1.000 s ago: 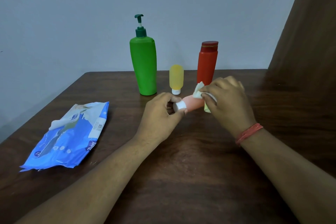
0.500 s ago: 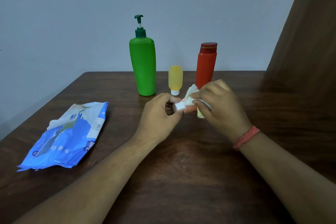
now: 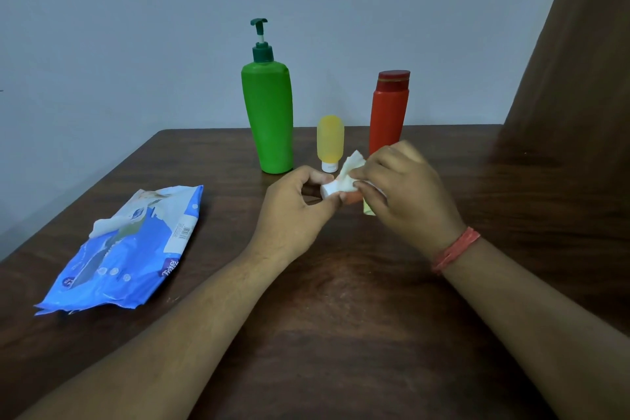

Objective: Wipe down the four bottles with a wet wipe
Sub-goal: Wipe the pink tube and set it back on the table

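A tall green pump bottle [image 3: 268, 116], a small yellow bottle [image 3: 329, 140] standing on its white cap, and a red bottle [image 3: 388, 112] stand in a row at the back of the table. Just in front of them my left hand [image 3: 293, 211] pinches the white cap end of a small pink bottle [image 3: 351, 197] held sideways above the table. My right hand [image 3: 409, 194] grips a white wet wipe [image 3: 349, 170] wrapped round the pink bottle's body, near the cap. Most of the pink bottle is hidden by the wipe and my fingers.
A blue wet wipe pack [image 3: 126, 249] lies on the dark wooden table [image 3: 341, 317] at the left, a wipe poking from its opening. A brown curtain [image 3: 572, 61] hangs at the right. A grey wall stands behind the table.
My right hand has slid the wipe leftwards along the pink bottle, from its far end towards the cap. The left hand has stayed put.
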The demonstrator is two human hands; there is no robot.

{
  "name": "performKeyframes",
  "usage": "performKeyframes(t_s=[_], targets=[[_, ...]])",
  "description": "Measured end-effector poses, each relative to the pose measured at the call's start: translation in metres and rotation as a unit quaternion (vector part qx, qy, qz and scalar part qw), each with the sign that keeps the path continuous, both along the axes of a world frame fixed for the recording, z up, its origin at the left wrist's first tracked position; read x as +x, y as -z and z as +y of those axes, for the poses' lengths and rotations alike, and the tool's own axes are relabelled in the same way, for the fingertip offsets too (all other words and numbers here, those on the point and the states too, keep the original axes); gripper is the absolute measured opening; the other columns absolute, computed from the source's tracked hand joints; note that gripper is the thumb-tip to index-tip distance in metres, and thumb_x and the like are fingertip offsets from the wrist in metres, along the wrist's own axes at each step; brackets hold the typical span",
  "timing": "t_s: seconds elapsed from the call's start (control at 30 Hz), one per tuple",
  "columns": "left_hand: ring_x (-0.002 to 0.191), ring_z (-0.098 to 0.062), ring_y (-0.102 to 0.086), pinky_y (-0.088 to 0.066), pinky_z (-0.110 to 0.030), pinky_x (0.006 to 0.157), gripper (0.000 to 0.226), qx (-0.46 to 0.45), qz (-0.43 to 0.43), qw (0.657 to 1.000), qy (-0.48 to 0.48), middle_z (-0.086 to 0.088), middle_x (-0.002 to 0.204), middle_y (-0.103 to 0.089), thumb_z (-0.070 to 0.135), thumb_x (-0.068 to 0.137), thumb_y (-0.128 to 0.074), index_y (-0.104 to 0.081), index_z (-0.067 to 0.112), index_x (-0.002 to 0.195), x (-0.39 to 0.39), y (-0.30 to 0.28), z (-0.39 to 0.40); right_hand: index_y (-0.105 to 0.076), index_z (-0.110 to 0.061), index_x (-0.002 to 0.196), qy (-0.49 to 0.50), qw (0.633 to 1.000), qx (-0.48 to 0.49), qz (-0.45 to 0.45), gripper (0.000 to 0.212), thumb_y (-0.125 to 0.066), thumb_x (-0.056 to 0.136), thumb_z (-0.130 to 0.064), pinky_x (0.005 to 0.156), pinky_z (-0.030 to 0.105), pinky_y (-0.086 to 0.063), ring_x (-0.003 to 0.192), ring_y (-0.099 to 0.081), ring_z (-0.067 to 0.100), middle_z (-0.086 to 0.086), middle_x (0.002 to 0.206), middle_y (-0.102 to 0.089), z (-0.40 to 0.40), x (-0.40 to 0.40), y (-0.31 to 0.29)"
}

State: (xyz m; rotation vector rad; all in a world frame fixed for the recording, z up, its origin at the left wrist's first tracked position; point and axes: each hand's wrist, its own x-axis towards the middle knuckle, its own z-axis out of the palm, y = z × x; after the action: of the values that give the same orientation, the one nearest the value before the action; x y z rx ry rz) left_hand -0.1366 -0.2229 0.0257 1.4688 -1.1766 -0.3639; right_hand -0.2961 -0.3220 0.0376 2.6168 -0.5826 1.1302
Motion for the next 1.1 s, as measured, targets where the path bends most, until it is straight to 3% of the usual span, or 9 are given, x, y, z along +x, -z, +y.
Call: performKeyframes(t_s=[0.13, 0.23, 0.37, 0.5, 0.63, 0.8, 0.9, 0.97, 1.1], targets=[[0.087, -0.006, -0.068, -0.053, -0.018, 0.076, 0.016, 0.006, 0.029, 1.0, 0.0, 0.01, 0.092, -0.073, 0.019, 0.084, -0.081, -0.069, 0.027, 0.092, 0.004, 0.001, 0.0, -0.076, -0.013, 0.105, 0.068, 0.997, 0.018, -0.024, 0.016, -0.071, 0.09, -0.018, 0.082, 0.043, -0.049, 0.094, -0.059, 0.03, 0.008, 0.098, -0.07, -0.011, -0.01, -0.001], [0.085, -0.002, -0.067, -0.051, -0.015, 0.073, 0.016, 0.013, 0.027, 1.0, 0.006, 0.009, 0.095, -0.073, 0.019, 0.084, -0.081, -0.069, 0.026, 0.094, 0.002, 0.0, 0.0, -0.076, -0.012, 0.107, 0.084, 0.994, 0.044, -0.05, 0.018, -0.071, 0.09, -0.016, 0.084, 0.04, -0.049, 0.096, -0.058, 0.029, 0.009, 0.102, -0.07, -0.012, -0.015, -0.001], [0.081, 0.002, -0.065, -0.047, -0.008, 0.068, 0.019, -0.01, -0.071, 0.997, 0.013, 0.011, 0.091, -0.07, 0.02, 0.081, -0.083, -0.068, 0.023, 0.093, -0.004, 0.001, 0.001, -0.074, -0.014, 0.101, -0.014, 1.0, -0.011, 0.008, 0.015, -0.063, 0.094, -0.02, 0.078, 0.039, -0.044, 0.091, -0.055, 0.025, 0.004, 0.094, -0.064, 0.002, -0.001, 0.001], [0.088, -0.006, -0.069, -0.055, -0.016, 0.076, 0.023, -0.018, -0.094, 0.995, -0.001, 0.008, 0.1, -0.071, 0.015, 0.081, -0.083, -0.067, 0.026, 0.094, 0.001, 0.001, -0.001, -0.075, -0.014, 0.103, 0.047, 0.999, 0.002, -0.011, 0.014, -0.066, 0.093, -0.019, 0.079, 0.042, -0.047, 0.091, -0.057, 0.029, 0.005, 0.094, -0.066, -0.004, -0.002, -0.002], [0.09, -0.003, -0.068, -0.052, -0.014, 0.077, 0.017, 0.006, -0.004, 1.0, -0.005, 0.01, 0.098, -0.073, 0.014, 0.084, -0.08, -0.069, 0.025, 0.093, 0.003, -0.001, -0.002, -0.075, -0.014, 0.109, 0.114, 0.991, 0.052, -0.048, 0.018, -0.066, 0.094, -0.019, 0.083, 0.042, -0.048, 0.096, -0.057, 0.029, 0.007, 0.102, -0.07, -0.015, -0.016, -0.003], [0.089, -0.009, -0.07, -0.057, -0.027, 0.08, 0.016, -0.004, 0.095, 0.995, 0.006, 0.01, 0.091, -0.076, 0.017, 0.083, -0.081, -0.071, 0.027, 0.09, 0.002, 0.002, -0.002, -0.074, -0.014, 0.11, 0.016, 1.0, 0.025, -0.003, 0.021, -0.068, 0.092, -0.021, 0.085, 0.04, -0.049, 0.098, -0.058, 0.026, 0.006, 0.103, -0.069, -0.002, -0.004, 0.001], [0.09, -0.019, -0.071, -0.059, -0.034, 0.084, 0.015, -0.002, 0.186, 0.982, 0.024, 0.009, 0.083, -0.074, 0.01, 0.083, -0.08, -0.073, 0.024, 0.087, 0.002, 0.001, -0.001, -0.075, -0.014, 0.109, 0.066, 0.996, 0.032, -0.057, 0.019, -0.069, 0.092, -0.02, 0.086, 0.043, -0.05, 0.098, -0.06, 0.029, 0.008, 0.104, -0.071, -0.011, -0.009, -0.003], [0.097, -0.026, -0.072, -0.06, -0.035, 0.085, 0.014, -0.003, 0.25, 0.968, 0.027, 0.0, 0.091, -0.075, 0.006, 0.084, -0.078, -0.073, 0.019, 0.087, 0.0, 0.001, -0.001, -0.074, -0.012, 0.109, 0.093, 0.992, 0.035, -0.078, 0.02, -0.072, 0.09, -0.017, 0.085, 0.044, -0.051, 0.097, -0.062, 0.031, 0.01, 0.105, -0.071, -0.011, -0.013, -0.003], [0.096, -0.029, -0.072, -0.058, -0.043, 0.094, 0.011, -0.037, 0.372, 0.927, 0.042, -0.033, 0.115, -0.067, 0.0, 0.085, -0.073, -0.067, 0.004, 0.093, -0.008, -0.002, 0.0, -0.073, -0.011, 0.108, 0.001, 0.998, -0.056, 0.012, 0.02, -0.073, 0.089, -0.013, 0.08, 0.045, -0.052, 0.091, -0.062, 0.032, 0.009, 0.099, -0.07, 0.003, -0.003, 0.004]])
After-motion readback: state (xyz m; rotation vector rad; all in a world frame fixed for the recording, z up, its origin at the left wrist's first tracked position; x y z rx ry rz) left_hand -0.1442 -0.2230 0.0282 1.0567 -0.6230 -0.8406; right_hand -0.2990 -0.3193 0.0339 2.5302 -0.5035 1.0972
